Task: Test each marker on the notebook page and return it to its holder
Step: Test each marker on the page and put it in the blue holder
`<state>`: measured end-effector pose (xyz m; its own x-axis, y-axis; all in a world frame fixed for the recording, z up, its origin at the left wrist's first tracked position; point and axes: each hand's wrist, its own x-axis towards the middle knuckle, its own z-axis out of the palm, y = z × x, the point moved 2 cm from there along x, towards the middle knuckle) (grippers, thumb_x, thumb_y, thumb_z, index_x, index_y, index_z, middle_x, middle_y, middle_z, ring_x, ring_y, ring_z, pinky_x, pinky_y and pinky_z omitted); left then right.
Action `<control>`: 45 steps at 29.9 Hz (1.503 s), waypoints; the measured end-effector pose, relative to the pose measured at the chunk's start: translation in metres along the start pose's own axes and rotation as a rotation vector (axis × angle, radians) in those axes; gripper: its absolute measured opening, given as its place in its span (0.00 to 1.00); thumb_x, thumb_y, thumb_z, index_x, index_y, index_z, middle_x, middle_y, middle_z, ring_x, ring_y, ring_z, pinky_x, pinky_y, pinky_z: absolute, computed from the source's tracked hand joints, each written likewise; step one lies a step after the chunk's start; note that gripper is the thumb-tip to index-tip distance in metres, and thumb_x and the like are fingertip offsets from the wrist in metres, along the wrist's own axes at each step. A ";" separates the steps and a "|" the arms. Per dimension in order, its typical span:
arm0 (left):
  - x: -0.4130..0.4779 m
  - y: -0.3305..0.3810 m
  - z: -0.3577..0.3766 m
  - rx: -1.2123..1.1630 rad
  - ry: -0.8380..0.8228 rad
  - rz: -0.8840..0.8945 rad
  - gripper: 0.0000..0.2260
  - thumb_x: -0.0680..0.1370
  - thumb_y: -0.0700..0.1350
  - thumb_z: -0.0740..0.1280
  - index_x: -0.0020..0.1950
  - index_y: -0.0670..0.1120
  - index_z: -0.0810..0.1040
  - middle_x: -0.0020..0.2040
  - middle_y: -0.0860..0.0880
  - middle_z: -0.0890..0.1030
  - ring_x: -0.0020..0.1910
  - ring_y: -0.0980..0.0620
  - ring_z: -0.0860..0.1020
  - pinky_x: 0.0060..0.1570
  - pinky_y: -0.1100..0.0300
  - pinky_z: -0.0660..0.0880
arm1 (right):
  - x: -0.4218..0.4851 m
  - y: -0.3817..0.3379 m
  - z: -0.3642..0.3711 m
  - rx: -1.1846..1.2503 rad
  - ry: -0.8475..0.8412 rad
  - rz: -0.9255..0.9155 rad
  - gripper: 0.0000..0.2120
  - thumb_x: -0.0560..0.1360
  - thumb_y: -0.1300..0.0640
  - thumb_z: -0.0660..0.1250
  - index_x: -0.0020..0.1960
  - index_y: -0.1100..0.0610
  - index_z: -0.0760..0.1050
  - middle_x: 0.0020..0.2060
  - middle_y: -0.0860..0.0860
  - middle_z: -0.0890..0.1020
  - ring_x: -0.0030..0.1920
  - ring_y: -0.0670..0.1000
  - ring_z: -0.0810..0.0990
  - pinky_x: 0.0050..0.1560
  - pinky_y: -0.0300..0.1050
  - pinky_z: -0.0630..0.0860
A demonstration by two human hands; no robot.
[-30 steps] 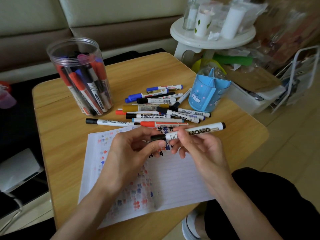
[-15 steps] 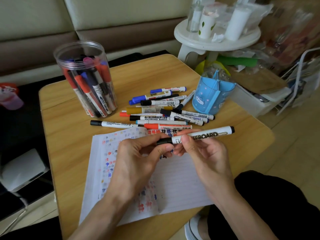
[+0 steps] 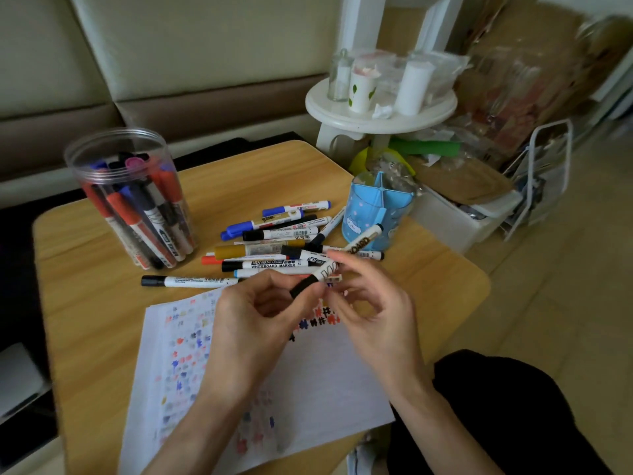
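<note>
I hold a white whiteboard marker (image 3: 356, 248) with a black cap above the notebook page (image 3: 318, 371). My left hand (image 3: 253, 323) pinches the black cap end. My right hand (image 3: 373, 310) grips the white barrel, which tilts up and to the right toward the blue holder (image 3: 373, 214). The page carries many small red, blue and black test marks. A clear round jar (image 3: 133, 197) at the back left is packed with red, blue and black markers.
Several loose markers (image 3: 274, 241) lie in a pile on the wooden table (image 3: 96, 303) between the jar and the blue holder. A white stool (image 3: 380, 111) with cups stands behind the table. White bins and clutter sit on the floor at the right.
The marker has swung from nearly level to a steeper tilt, its far end now up toward the blue holder. Both hands keep their hold, and the view has shifted.
</note>
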<state>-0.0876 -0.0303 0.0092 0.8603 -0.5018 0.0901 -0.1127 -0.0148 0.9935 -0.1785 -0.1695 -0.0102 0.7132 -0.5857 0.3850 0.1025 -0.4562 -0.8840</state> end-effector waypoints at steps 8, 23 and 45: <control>0.010 0.011 0.009 0.054 -0.169 0.098 0.19 0.68 0.51 0.78 0.57 0.51 0.82 0.48 0.54 0.86 0.46 0.54 0.85 0.47 0.54 0.82 | 0.062 -0.015 -0.036 -0.027 0.131 -0.141 0.16 0.75 0.67 0.75 0.61 0.54 0.83 0.47 0.49 0.87 0.48 0.48 0.87 0.50 0.43 0.83; 0.042 0.008 -0.004 0.234 -0.132 0.163 0.18 0.69 0.55 0.77 0.57 0.53 0.82 0.49 0.56 0.85 0.49 0.57 0.84 0.50 0.53 0.83 | 0.125 0.026 -0.048 -0.064 0.160 0.062 0.09 0.78 0.52 0.75 0.54 0.57 0.85 0.34 0.49 0.86 0.29 0.43 0.81 0.33 0.38 0.76; 0.046 -0.002 -0.030 0.192 -0.062 0.151 0.16 0.72 0.52 0.76 0.56 0.48 0.83 0.50 0.52 0.85 0.48 0.53 0.86 0.47 0.50 0.85 | 0.067 0.014 -0.024 -0.398 -0.150 0.002 0.10 0.76 0.54 0.76 0.57 0.49 0.81 0.41 0.41 0.81 0.38 0.41 0.81 0.36 0.35 0.77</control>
<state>-0.0327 -0.0277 0.0139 0.7952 -0.5625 0.2265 -0.3355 -0.0970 0.9371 -0.1453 -0.2312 0.0096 0.8091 -0.4964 0.3144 -0.1540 -0.6955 -0.7018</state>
